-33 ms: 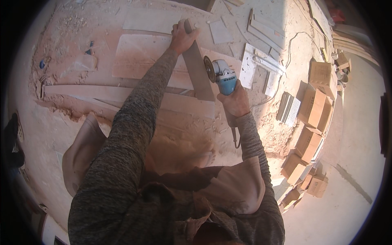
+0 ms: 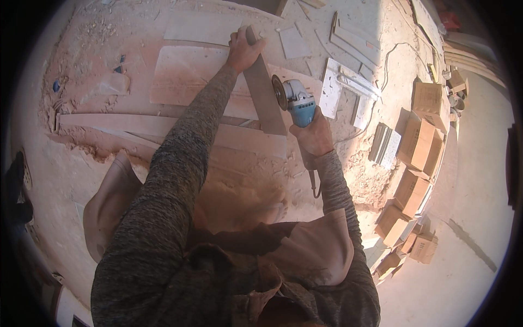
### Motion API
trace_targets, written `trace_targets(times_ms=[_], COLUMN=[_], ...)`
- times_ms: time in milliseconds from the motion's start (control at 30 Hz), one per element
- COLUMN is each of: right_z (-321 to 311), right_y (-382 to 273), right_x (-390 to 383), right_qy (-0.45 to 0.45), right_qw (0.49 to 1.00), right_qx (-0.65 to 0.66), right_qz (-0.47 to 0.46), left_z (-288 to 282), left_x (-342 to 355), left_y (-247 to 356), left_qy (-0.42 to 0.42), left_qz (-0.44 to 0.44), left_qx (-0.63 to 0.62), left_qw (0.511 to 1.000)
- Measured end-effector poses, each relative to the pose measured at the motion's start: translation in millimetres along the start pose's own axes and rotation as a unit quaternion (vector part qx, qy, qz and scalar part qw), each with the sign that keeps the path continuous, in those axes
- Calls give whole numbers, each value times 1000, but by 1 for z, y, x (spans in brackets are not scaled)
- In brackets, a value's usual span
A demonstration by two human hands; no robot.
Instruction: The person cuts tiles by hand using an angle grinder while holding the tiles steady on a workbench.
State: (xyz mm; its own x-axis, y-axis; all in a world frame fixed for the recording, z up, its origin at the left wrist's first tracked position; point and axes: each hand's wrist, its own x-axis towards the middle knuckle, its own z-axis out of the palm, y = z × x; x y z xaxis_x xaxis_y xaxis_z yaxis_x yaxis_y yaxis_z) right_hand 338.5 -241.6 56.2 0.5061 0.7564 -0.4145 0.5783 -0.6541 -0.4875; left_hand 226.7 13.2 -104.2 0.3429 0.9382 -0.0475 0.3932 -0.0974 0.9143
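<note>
A narrow strip of tile (image 2: pixel 265 98) stands on edge just above the centre of the frame, running from the upper middle down toward the centre. A worker's left hand (image 2: pixel 243 49) is closed over its far top end, fingers wrapped round the edge. Just right of the strip, the right hand (image 2: pixel 312 136) is clenched tight on the body of a blue angle grinder (image 2: pixel 297 102), whose disc (image 2: pixel 279 92) sits against or just beside the strip's right face; contact cannot be told. The grinder's cord (image 2: pixel 315 182) trails down past the wrist. The strip rests over long pale slabs (image 2: pixel 163 126) laid across a floor thick with reddish dust (image 2: pixel 239 196). A larger pale tile (image 2: pixel 185 73) lies at upper left. At the right edge, cardboard boxes (image 2: pixel 422 136) are stacked in a curving row, with tile offcuts (image 2: pixel 384 144) beside them.
</note>
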Motion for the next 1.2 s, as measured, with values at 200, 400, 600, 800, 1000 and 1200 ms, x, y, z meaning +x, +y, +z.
trace_targets(times_ms=[200,400,600,800,1000,1200], right_z=[0,1,-1,-6,-8,-4], right_y=[-2,-2,3,21,27,32], right_x=[2,6,5,-6,-24,-30], right_qy=[-6,-8,-8,1,-8,-7], right_qw=[1000,1000,1000,999,1000,1000], right_qx=[10,1,22,31,7,-8], right_qz=[5,4,5,27,7,13], left_z=[-1,-2,-3,-4,0,1], left_x=[1,1,0,-2,0,0], left_y=[1,3,4,7,0,3], left_qy=[-10,-13,-22,-25,11,10], left_qz=[-17,-15,-24,-21,1,-2], left_qx=[-34,-40,-38,-43,10,12], left_qw=[999,999,999,999,1000,1000])
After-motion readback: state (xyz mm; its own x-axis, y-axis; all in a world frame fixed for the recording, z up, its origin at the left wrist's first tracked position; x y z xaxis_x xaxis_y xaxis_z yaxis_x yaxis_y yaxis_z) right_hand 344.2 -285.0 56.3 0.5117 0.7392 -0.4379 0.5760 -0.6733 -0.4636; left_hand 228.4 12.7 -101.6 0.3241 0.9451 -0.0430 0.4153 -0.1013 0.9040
